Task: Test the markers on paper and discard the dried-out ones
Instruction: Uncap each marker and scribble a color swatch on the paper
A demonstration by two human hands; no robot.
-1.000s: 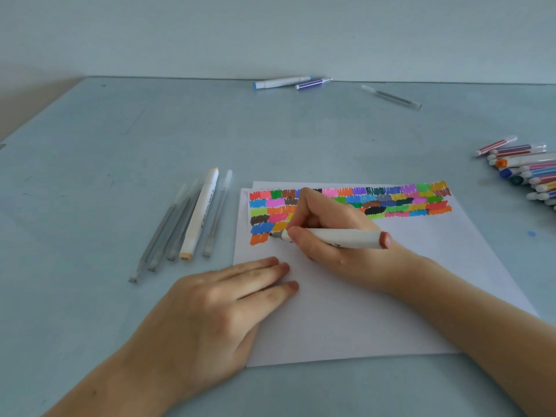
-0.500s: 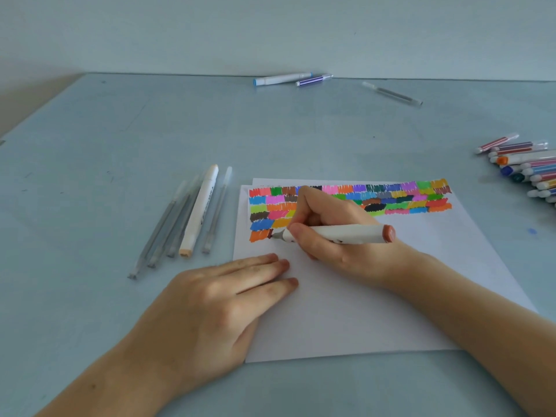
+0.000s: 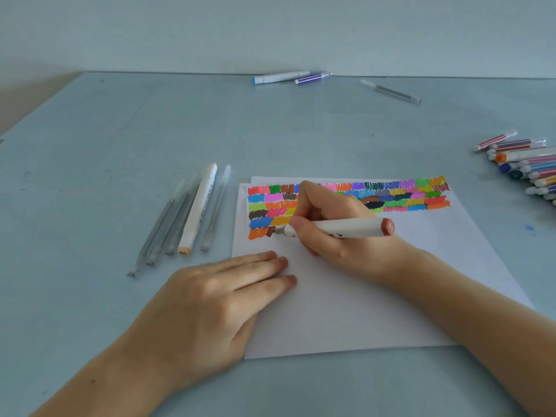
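A pale blue table (image 3: 90, 182) carries white paper (image 3: 346, 311) near centre, grey pens (image 3: 168, 224) left, coloured markers (image 3: 529, 167) right (heaped), three pens (image 3: 301, 76) far.

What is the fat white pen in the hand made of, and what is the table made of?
The marker looks like smooth white plastic: it has a slight sheen and a brown end cap. The table looks like a hard, matte, pale blue top with small scuffs; what it is made of can't be told.

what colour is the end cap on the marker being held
Reddish brown end cap, seen in the head view.
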